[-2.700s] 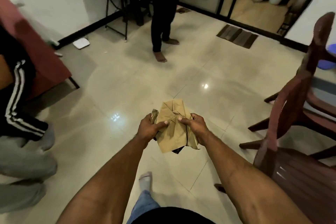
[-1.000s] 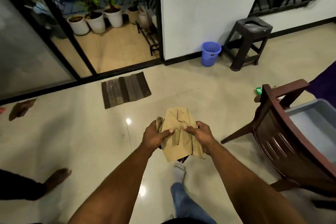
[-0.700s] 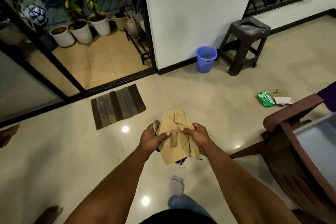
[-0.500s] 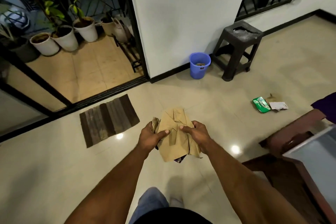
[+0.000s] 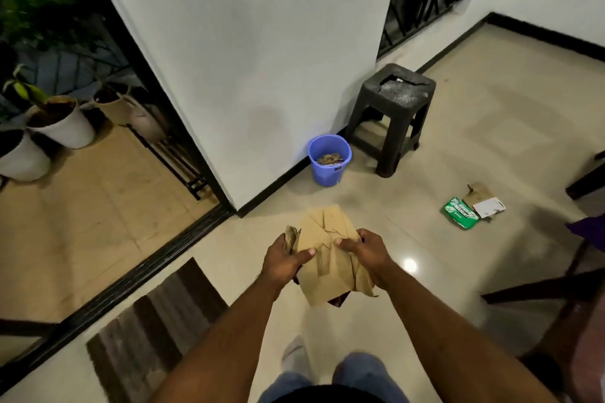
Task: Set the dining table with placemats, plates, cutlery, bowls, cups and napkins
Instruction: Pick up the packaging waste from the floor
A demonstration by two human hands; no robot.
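Two hands' grip (image 5: 327, 255) around creased, boxy brown-paper bundle (image 5: 327, 258).

head cam; faces forward-down; hands close; floor (image 5: 491, 141) beyond

Both bare arms reach forward, the left hand (image 5: 285, 259) and right hand (image 5: 366, 252) gripping opposite sides of a brown paper bundle (image 5: 325, 255), thumbs on top.
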